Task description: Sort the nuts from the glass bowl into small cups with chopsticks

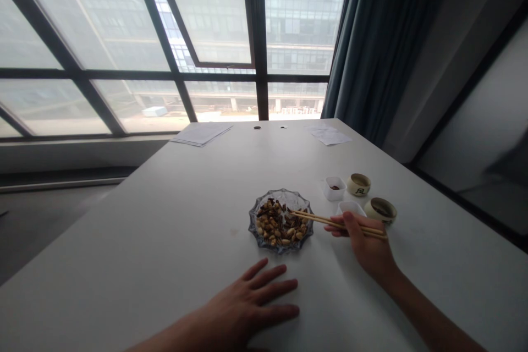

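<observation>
A scalloped glass bowl (254,235) holds a mix of pale nuts (274,231) and darker brown pieces (270,208). My right hand (365,245) is closed around a pair of wooden chopsticks (322,219), whose tips reach over the right half of the bowl among the dark pieces. Whether the tips pinch anything is too small to tell. Flat on the table in front of the bowl, my left hand (251,300) lies with its fingers spread, touching only the tabletop. Just behind my right hand is a small white square dish (350,208), partly covered by it.
Another white square cup (334,190) has a few dark bits inside. Two cream round cups (358,185) stand to the right, the nearer with dark contents. Paper sheets (202,134) and a loose sheet (329,135) lie at the white table's (185,203) far end, before the windows.
</observation>
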`<move>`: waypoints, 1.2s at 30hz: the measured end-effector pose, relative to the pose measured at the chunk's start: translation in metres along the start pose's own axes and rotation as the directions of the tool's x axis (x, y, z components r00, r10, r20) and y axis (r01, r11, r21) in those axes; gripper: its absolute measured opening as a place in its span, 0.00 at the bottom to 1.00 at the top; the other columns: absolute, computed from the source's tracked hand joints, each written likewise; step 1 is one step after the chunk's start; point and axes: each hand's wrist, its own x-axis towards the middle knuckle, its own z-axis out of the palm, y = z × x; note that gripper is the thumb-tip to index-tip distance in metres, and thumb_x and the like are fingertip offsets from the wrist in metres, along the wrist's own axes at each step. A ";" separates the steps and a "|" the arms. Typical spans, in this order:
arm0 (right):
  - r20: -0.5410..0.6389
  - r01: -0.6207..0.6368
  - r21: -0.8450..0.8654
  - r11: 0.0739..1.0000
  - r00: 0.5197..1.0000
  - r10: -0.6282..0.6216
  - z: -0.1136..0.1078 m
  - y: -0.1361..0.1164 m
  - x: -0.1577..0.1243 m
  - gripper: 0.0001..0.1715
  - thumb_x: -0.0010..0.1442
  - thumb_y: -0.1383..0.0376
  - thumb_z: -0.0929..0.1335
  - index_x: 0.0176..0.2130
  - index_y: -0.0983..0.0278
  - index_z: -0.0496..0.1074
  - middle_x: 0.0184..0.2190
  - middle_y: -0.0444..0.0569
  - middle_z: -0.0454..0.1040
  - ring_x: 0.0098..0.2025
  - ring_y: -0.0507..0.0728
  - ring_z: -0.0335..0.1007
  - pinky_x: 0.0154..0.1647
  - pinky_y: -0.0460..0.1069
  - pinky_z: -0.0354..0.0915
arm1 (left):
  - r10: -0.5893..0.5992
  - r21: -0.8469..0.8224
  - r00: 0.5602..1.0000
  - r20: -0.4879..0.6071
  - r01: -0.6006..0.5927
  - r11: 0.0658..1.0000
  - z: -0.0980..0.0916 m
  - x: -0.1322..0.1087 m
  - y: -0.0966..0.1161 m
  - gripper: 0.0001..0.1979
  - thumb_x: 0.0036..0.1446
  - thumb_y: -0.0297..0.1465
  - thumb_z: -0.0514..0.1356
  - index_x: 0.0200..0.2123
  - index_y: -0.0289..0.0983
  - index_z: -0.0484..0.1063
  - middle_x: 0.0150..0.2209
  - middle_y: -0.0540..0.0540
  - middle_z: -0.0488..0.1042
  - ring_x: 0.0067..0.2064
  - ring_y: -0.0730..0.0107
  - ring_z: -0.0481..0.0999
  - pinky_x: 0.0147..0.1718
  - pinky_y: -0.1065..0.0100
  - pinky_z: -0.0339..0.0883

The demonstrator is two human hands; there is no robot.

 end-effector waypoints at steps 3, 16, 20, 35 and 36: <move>-0.052 0.010 0.025 1.000 0.999 -0.009 -0.004 -0.003 0.003 0.31 0.57 0.39 0.75 0.34 0.65 0.84 0.31 0.58 0.85 0.31 0.67 0.86 0.33 0.55 0.83 | -0.001 0.003 1.000 0.005 0.001 1.000 0.001 0.000 0.000 0.42 0.60 0.36 0.69 0.74 0.53 0.58 0.77 0.50 0.51 0.76 0.41 0.48 0.73 0.40 0.29; 0.077 0.001 -0.003 1.000 0.997 -0.001 0.004 0.003 0.000 0.27 0.63 0.44 0.74 0.36 0.66 0.84 0.32 0.57 0.86 0.32 0.63 0.86 0.33 0.52 0.82 | 0.001 0.021 1.000 -0.003 -0.001 1.000 0.000 0.000 -0.001 0.39 0.62 0.39 0.68 0.74 0.53 0.59 0.77 0.50 0.52 0.76 0.41 0.49 0.73 0.41 0.30; 0.061 -0.003 0.034 0.999 0.998 0.001 0.006 0.005 0.001 0.28 0.62 0.43 0.74 0.37 0.66 0.84 0.33 0.57 0.86 0.33 0.64 0.86 0.33 0.53 0.83 | 0.004 -0.005 1.000 -0.009 -0.004 1.000 0.001 0.000 -0.001 0.41 0.61 0.38 0.69 0.74 0.53 0.58 0.77 0.50 0.52 0.76 0.41 0.49 0.73 0.41 0.29; -0.102 0.003 0.087 0.996 0.995 0.006 0.008 -0.001 0.006 0.31 0.56 0.40 0.77 0.33 0.66 0.83 0.30 0.58 0.85 0.32 0.66 0.86 0.33 0.54 0.84 | -0.008 0.013 1.000 0.023 0.008 1.000 -0.002 0.002 0.000 0.39 0.62 0.39 0.68 0.74 0.52 0.58 0.77 0.50 0.51 0.76 0.40 0.48 0.73 0.38 0.31; -0.125 0.014 0.085 0.996 0.992 -0.003 0.005 -0.002 0.007 0.31 0.56 0.40 0.77 0.33 0.66 0.83 0.29 0.58 0.85 0.31 0.66 0.86 0.33 0.54 0.84 | 0.002 0.014 1.000 0.014 -0.002 1.000 -0.001 0.001 0.000 0.40 0.62 0.39 0.68 0.74 0.52 0.59 0.77 0.49 0.51 0.76 0.40 0.49 0.73 0.39 0.31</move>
